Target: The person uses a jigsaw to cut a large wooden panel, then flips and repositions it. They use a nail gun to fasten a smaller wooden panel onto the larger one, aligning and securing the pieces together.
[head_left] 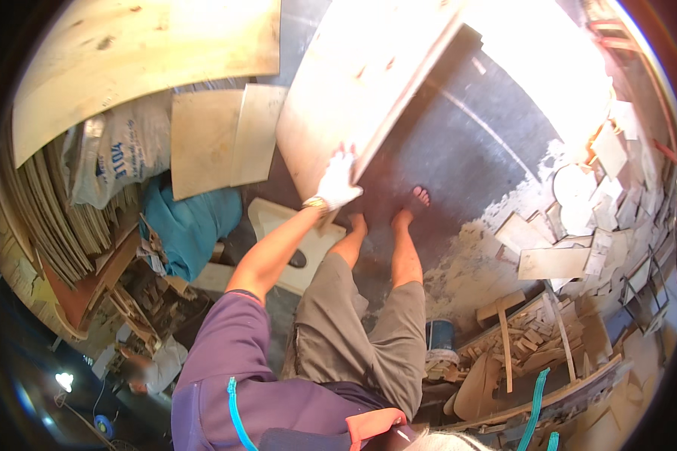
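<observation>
My left hand (338, 182), in a white glove with a patterned band at the wrist, is at the near right corner of a large pale plywood board (346, 83). Its fingers lie over the board's face by the edge; the thumb side is hard to make out. The board's far part washes out in bright light. At the lower edge shows a bit of pale knit fabric (451, 441), perhaps my gloved right hand; no fingers can be told there.
Smaller wood panels (207, 139), a printed plastic sack (120, 154) and teal cloth (192, 225) lie to the left beside stacked sheets (56, 203). A pale panel with a hole (301, 244) is by my legs. Wood offcuts (553, 263) and a blue bucket (440, 336) are to the right.
</observation>
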{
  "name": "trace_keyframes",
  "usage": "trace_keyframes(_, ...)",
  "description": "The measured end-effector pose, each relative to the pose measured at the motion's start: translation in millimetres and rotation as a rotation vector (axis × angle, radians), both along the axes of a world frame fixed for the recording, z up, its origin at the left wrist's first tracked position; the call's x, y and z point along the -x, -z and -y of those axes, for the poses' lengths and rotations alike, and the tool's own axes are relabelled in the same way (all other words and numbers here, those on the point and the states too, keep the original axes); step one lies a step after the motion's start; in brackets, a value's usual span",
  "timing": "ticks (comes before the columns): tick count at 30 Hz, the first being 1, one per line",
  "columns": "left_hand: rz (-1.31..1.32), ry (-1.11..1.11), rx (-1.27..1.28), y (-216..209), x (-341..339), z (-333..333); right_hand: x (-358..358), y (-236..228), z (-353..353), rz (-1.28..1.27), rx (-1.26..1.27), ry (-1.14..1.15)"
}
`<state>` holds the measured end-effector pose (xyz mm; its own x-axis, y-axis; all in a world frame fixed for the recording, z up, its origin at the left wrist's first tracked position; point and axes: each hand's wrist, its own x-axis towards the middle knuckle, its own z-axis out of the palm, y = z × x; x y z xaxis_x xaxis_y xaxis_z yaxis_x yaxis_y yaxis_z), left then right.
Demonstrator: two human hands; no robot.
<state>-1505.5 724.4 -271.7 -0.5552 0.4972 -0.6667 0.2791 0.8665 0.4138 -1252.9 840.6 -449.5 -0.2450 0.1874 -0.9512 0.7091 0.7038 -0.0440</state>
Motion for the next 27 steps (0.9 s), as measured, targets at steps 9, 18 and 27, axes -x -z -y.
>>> trace_keyframes(9, -0.175, -0.332, 0.034, -111.9, 151.7, 131.8, -26.6, -185.9, -56.6, 0.01, -0.044, 0.295)
trace_keyframes(18, -0.247, -0.427, 0.163, -100.8, 167.5, 122.0, -50.4, -330.9, -49.9, 0.156, -0.188, 0.625)
trace_keyframes(27, -0.506, -0.332, 0.116, -112.5, 229.8, 135.8, -31.5, -426.1, 19.1, 0.257, -0.283, 0.944)
